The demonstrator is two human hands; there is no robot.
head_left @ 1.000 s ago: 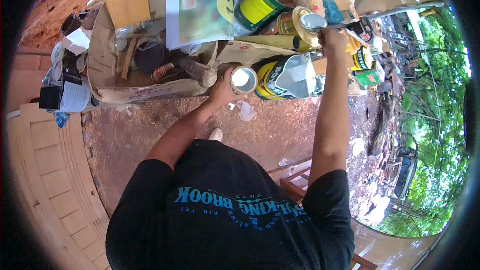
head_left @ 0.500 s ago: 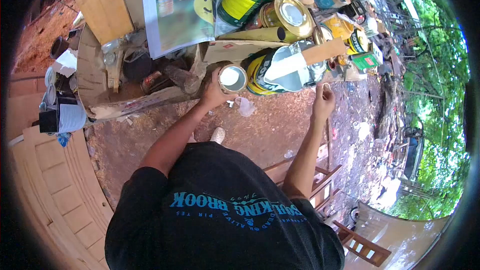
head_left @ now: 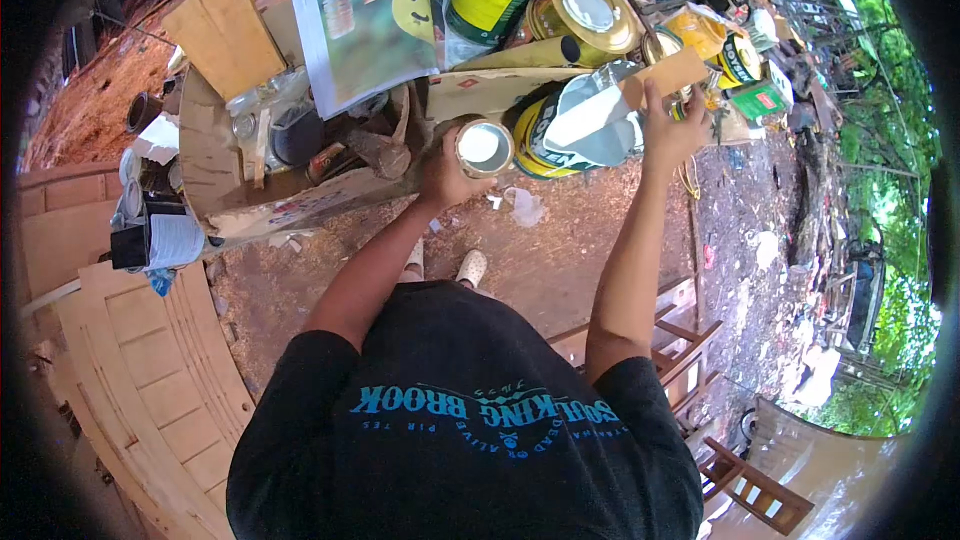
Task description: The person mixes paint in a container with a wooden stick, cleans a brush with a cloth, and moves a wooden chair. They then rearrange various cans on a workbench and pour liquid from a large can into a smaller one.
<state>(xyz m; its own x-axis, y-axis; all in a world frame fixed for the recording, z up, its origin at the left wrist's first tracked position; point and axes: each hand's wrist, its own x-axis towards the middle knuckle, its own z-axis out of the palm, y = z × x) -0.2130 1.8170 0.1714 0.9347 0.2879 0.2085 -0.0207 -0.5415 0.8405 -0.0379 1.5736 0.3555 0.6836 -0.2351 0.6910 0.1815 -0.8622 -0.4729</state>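
My left hand (head_left: 450, 175) is wrapped round a small open can (head_left: 487, 148) with white inside, held near the edge of the cardboard box. To its right stands a yellow-and-dark paint can (head_left: 540, 140) with an open, white-smeared top. Across that top lies a flat strip (head_left: 598, 118), white at one end and bare brown at the other. My right hand (head_left: 675, 130) is at the strip's brown end, with its thumb and fingers closing on the lower edge. The hand's far fingers are partly hidden.
A cardboard box (head_left: 240, 215) holding a hammer and jars sits at the left. Behind are a printed sheet (head_left: 365, 30), a green-and-yellow can (head_left: 490, 0) and a gold-coloured can (head_left: 595, 15). A panelled wooden door (head_left: 170, 370) lies lower left, wooden chairs (head_left: 750, 485) lower right.
My right hand has moved up and forward from beside the paint can to the brown end of the strip. My left hand still holds the small can. The view has shifted slightly.
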